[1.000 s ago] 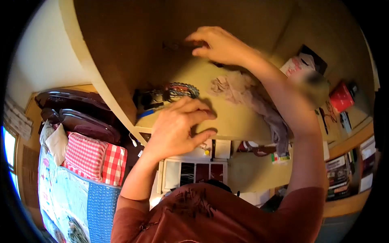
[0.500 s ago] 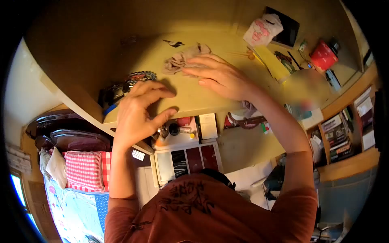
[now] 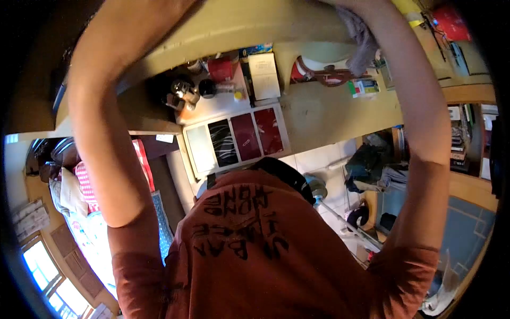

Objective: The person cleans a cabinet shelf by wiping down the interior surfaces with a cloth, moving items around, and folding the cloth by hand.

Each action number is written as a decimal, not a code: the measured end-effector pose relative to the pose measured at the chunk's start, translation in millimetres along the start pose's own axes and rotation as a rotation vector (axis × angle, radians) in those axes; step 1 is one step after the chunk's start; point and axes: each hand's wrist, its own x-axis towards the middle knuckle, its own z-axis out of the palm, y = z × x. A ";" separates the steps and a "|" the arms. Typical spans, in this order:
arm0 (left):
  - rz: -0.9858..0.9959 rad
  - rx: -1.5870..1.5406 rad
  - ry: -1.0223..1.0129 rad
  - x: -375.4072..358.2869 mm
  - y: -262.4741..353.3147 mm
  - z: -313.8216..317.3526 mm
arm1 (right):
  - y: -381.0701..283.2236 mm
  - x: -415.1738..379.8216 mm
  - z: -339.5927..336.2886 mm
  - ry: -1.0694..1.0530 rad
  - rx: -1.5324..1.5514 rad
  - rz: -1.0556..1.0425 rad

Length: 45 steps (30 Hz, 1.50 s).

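Bedroom-looking space seen from way up, camera pointed down over the wearer's own rust-red T-shirt (image 3: 249,250) with black lettering on the chest. Far left there's a bright window (image 3: 48,271), then a bed with a red-and-white checked pillow (image 3: 85,183) on it.

Left forearm (image 3: 103,122) rises up past the front edge of a yellowish wooden shelf (image 3: 234,26) and runs out of the top of the picture, so the left hand isn't in view at all. Can't say whether it's gripping anything.

Under that shelf edge, a small white-topped cabinet holds a cluster of bottles and jars (image 3: 183,93), a red cup (image 3: 220,68) and a white booklet (image 3: 264,75). Just below them sits a white frame with four panels (image 3: 236,139): white, black, and two dark red ones.

Further right, a greyish-pink cloth (image 3: 362,37) hangs down over the front edge of the shelf, right beside the right arm. The right forearm (image 3: 425,106) goes up alongside it and the hand is cut off at the top edge too, so whether those fingers are clamped on the cloth or just next to it, I can't tell. The cloth's top end disappears at the same spot where the wrist leaves the frame.

Near the shelf's right corner there's a red container (image 3: 451,21). Right edge of the room has bookshelves (image 3: 462,138) with stacked books.
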 end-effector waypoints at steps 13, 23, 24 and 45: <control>0.222 0.163 0.181 -7.1 6.6 4.8 | 9.8 -6.1 19.7 0.245 -0.005 0.042; 0.103 0.147 0.119 -12.3 18.6 -3.4 | 2.4 -10.3 11.3 0.181 0.074 0.050; 0.112 0.147 0.137 -12.8 18.4 -0.7 | 0.1 -10.6 9.0 0.161 0.080 0.066; 0.365 0.177 0.274 -12.2 -8.7 20.4 | -13.2 -82.9 -40.3 0.350 -0.008 0.311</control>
